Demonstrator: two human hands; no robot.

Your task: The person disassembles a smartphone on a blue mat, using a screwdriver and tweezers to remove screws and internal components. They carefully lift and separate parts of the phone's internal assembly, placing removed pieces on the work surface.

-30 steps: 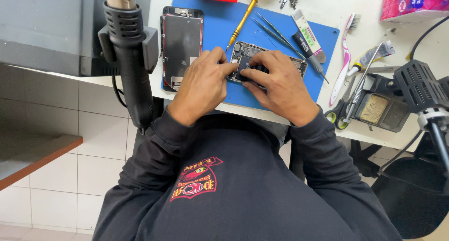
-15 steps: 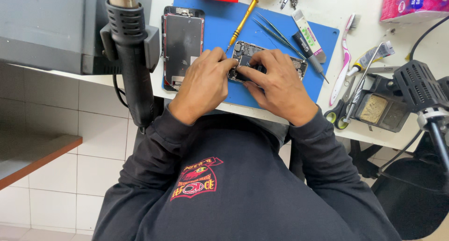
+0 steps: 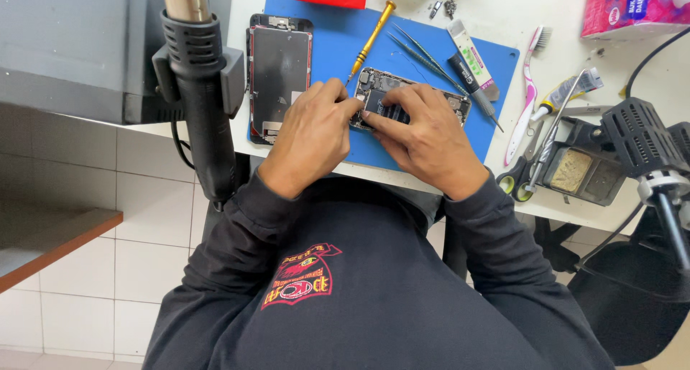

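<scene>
An opened phone body with its circuit parts showing lies on a blue mat. My left hand rests at its left end, fingertips pinching at the phone's edge. My right hand covers the phone's middle, fingers pressing on its inner parts. What the fingertips grip is hidden. The phone's detached screen lies face down to the left on the mat.
A yellow-handled screwdriver, tweezers and a pry tool lie on the mat. A hot-air gun hangs at the left. A toothbrush, scissors, a soldering stand and a tissue pack are on the right.
Both hands stay on the phone body; the fingers have shifted only slightly.
</scene>
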